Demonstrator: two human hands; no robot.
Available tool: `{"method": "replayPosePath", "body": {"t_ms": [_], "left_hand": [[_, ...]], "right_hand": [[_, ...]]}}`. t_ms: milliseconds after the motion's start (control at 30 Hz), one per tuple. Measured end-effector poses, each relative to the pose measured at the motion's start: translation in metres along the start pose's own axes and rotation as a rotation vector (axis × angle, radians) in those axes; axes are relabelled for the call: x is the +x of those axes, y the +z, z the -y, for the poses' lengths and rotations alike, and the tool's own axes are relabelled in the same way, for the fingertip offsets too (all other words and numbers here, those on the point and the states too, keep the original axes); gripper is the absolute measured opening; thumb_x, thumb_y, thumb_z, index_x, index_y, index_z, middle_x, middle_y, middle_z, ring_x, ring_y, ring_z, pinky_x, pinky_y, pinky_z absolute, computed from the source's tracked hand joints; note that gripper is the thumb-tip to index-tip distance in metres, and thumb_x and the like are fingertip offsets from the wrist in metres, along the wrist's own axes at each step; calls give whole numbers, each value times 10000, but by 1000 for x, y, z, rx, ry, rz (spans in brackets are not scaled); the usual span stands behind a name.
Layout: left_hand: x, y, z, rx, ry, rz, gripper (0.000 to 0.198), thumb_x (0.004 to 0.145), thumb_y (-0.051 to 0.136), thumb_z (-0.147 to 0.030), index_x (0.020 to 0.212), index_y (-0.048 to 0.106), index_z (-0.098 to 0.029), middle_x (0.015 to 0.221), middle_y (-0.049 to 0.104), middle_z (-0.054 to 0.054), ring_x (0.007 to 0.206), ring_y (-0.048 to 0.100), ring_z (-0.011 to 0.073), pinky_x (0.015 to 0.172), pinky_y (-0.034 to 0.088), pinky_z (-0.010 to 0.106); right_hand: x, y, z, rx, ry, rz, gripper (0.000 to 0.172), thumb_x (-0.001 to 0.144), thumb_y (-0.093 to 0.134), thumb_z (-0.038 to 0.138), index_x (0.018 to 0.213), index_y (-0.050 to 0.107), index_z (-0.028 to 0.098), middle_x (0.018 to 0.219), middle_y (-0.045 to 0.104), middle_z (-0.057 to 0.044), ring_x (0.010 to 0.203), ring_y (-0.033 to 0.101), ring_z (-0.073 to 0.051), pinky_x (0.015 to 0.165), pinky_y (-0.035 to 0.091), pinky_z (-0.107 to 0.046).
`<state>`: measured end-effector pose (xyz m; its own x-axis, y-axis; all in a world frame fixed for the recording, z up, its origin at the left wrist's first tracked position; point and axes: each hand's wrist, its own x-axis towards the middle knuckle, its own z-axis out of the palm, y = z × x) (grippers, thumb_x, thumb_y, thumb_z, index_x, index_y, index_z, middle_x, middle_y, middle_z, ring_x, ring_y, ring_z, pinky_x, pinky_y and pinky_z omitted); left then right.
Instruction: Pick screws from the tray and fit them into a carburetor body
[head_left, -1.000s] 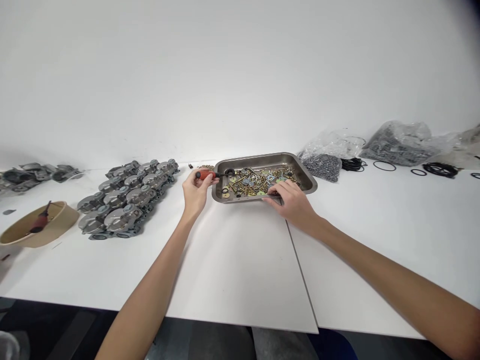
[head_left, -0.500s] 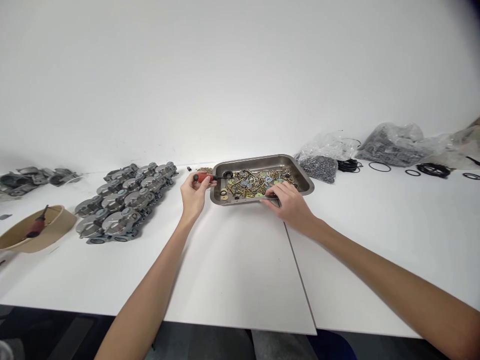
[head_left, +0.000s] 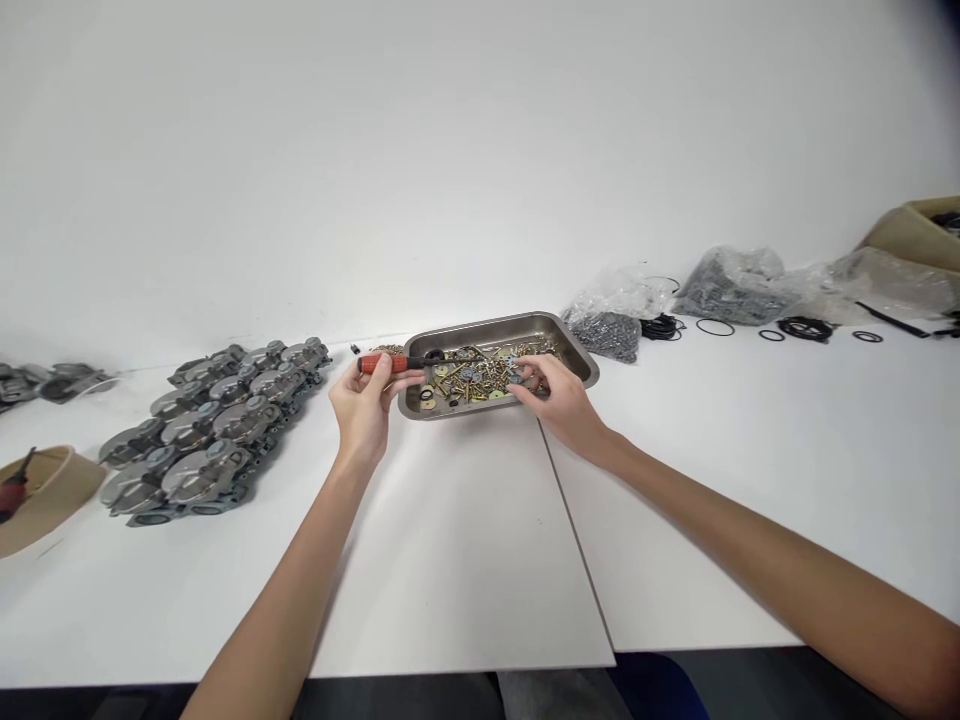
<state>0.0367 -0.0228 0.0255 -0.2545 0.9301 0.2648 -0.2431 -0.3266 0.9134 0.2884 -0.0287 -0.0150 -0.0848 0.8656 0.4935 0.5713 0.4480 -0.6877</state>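
Observation:
My left hand (head_left: 361, 410) is wrapped round the red and black handle of a screwdriver (head_left: 386, 364). The shaft points right, above the left part of a metal tray (head_left: 409, 408). Mixed brass-coloured screws, washers and small metal parts (head_left: 480, 385) fill the tray's floor. Over the tray's right front part, my right hand (head_left: 559, 400) has its thumb and fingers curled towards each other. A small grey piece (head_left: 514, 379) shows at those fingertips, too small to name.
Rows of metal carburetors (head_left: 202, 425) stand at left, beside a tan round container (head_left: 60, 500) with another red-handled screwdriver (head_left: 13, 492). Clear bags of dark small parts (head_left: 611, 330) and black rings (head_left: 806, 328) lie at the back right. A seam (head_left: 574, 530) crosses the white tabletop.
My right hand has lifted from among the parts, and a small grey piece now shows at its fingertips. The screwdriver has turned more level, its shaft reaching further over the tray. The view has shifted right.

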Motion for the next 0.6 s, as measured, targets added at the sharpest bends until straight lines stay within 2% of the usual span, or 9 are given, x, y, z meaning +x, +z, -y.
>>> {"method": "replayPosePath", "body": {"t_ms": [133,267,400,500,600], "left_hand": [[-12,11,-2,-55,-121,75,377,738,743,-391,915,579,-101,764,668,55,699,729,202,662,638,255],[-20,17,1,-56,-181,121,381,751,733,-382,963,583,-103,775,689,75,725,735,216,671,635,252],[-19,15,4,-50,-206,98,382,751,732,-393,951,593,-99,779,695,80,728,734,209,677,632,243],[-16,12,4,-64,-235,97,387,740,740,-400,937,591,-102,772,692,73,737,734,210,692,637,261],[-15,10,4,-79,-278,132,393,725,754,-389,934,593,-98,782,689,75,739,732,214,691,643,283]], "right_hand": [[3,-2,-2,-4,21,-3,292,868,671,335,1132,627,220,967,601,-38,824,583,-175,769,486,-344],[3,0,-6,18,-49,-16,76,859,683,274,876,679,200,872,661,-32,812,609,-181,759,484,-344],[5,-2,-8,-4,-74,-54,107,845,685,221,741,687,199,782,697,-25,763,621,-177,724,497,-334],[16,-19,-11,-62,-71,-65,99,824,706,253,734,729,219,784,733,-21,770,647,-190,737,518,-349],[39,-60,-20,-159,-27,-142,101,816,701,293,783,763,220,855,758,-40,791,675,-218,779,532,-386]]}}
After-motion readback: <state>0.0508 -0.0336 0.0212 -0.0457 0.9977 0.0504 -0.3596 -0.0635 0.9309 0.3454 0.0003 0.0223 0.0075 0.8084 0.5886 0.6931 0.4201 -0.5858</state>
